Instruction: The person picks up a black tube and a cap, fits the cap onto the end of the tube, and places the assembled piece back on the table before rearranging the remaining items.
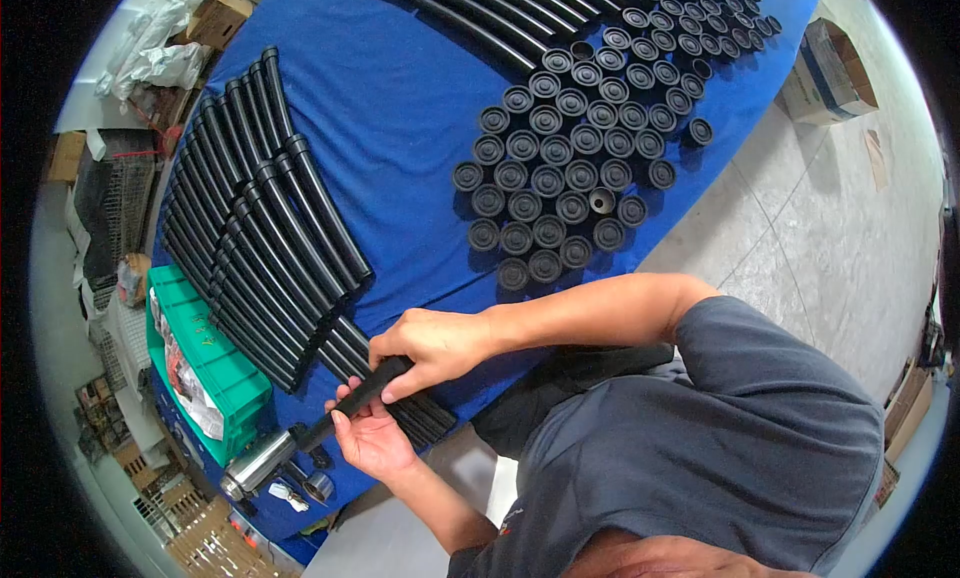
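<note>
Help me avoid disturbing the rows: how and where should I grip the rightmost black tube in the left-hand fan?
Probably mid-length, from picture right: the tube is long and slender, its right flank faces bare blue cloth, and a second tube lies close along its left.

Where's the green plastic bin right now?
Head view, lower left: the green plastic bin sits on the blue cloth, beside the black tubes, near the silver metal cylinder.

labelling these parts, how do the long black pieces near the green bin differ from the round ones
The long black pieces are slender; the round black ones are short, most with ringed faces. The long pieces lie side by side; the round ones cluster. Both sit on blue cloth.
</note>
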`<state>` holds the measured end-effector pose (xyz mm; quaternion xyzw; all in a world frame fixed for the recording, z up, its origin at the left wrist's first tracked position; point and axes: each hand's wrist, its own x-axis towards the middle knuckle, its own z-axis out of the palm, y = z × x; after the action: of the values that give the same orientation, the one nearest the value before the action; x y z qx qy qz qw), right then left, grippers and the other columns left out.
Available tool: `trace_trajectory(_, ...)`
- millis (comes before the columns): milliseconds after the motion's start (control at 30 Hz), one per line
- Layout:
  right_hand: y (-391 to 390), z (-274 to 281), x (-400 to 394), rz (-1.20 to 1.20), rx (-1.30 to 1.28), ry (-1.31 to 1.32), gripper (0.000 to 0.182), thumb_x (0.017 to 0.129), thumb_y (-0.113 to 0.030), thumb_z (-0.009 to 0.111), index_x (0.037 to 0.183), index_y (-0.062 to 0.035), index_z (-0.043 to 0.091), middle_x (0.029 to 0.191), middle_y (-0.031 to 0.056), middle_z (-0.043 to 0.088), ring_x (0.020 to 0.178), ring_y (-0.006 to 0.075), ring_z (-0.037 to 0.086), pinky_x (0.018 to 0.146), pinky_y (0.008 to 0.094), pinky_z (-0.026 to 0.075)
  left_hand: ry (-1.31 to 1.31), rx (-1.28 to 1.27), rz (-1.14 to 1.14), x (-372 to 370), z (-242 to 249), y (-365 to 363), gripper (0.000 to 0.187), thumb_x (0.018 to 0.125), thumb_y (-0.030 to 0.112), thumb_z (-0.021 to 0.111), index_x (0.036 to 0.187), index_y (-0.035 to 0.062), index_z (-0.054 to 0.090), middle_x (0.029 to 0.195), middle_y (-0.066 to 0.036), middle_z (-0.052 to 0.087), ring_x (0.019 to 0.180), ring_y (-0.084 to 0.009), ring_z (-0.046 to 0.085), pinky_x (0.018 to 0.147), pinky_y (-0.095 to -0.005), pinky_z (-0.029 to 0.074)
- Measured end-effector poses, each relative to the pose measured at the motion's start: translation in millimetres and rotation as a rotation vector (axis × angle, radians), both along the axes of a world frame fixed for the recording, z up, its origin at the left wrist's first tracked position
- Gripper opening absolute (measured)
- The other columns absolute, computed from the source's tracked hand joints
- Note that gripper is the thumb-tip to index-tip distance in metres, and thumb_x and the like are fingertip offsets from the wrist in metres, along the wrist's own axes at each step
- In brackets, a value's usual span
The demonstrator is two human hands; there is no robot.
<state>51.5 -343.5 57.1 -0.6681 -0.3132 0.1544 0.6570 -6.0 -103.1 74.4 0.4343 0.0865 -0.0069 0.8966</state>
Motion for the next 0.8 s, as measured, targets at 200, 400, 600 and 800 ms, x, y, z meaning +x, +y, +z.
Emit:
trace_trajectory(200, 10, -11, -6, -0.287, 0.135, -0.359, 0.033, 0.086, -0.022, 0.074, 0.108, -0.0021, 0.060, 0.089, 0.0162, 0.061, 0.079, 0.0370, 0.064, 0.067, 0.0455, 0.051, 0.045, 0.027, 0.006, 1, 1, -1, 0.024, 0.105, 0.019, 0.053, 0.118, 0.0038, 0.066, 0.124, -0.021, 0.068, 0.119, -0.0358, 0.064, 0.106, -0.0516, 0.052)
trace_trajectory(400, 11, -15, -7, -0.214, 0.046, -0.249, 0.035, 0.085, -0.025, 0.075, 0.108, -0.0021, 0.061, 0.090, 0.0183, 0.063, 0.085, 0.0378, 0.065, 0.070, 0.0461, 0.052, 0.061, 0.034, 0.026, 1, 5, -8, 0.024, 0.103, 0.020, 0.057, 0.112, -0.0004, 0.067, 0.126, -0.020, 0.066, 0.121, -0.0330, 0.062, 0.103, -0.0444, 0.055)
trace_trajectory(600, 1, 1, -2, -0.100, 0.047, -0.028, 0.033, 0.086, -0.025, 0.074, 0.105, -0.0014, 0.061, 0.088, 0.0178, 0.065, 0.085, 0.0382, 0.065, 0.073, 0.0473, 0.051, 0.065, 0.029, 0.041, 1, 4, -5, 0.024, 0.102, 0.019, 0.058, 0.111, -0.0005, 0.068, 0.125, -0.021, 0.066, 0.120, -0.0328, 0.063, 0.105, -0.0456, 0.054)
trace_trajectory(800, 10, -10, -7, -0.243, 0.138, -0.267, 0.033, 0.085, -0.022, 0.073, 0.110, -0.0035, 0.060, 0.092, 0.0183, 0.064, 0.088, 0.0387, 0.065, 0.073, 0.0479, 0.052, 0.080, 0.023, 0.052, 2, 6, -4, 0.024, 0.102, 0.018, 0.058, 0.111, -0.0017, 0.067, 0.126, -0.022, 0.066, 0.120, -0.0332, 0.063, 0.106, -0.0465, 0.053)
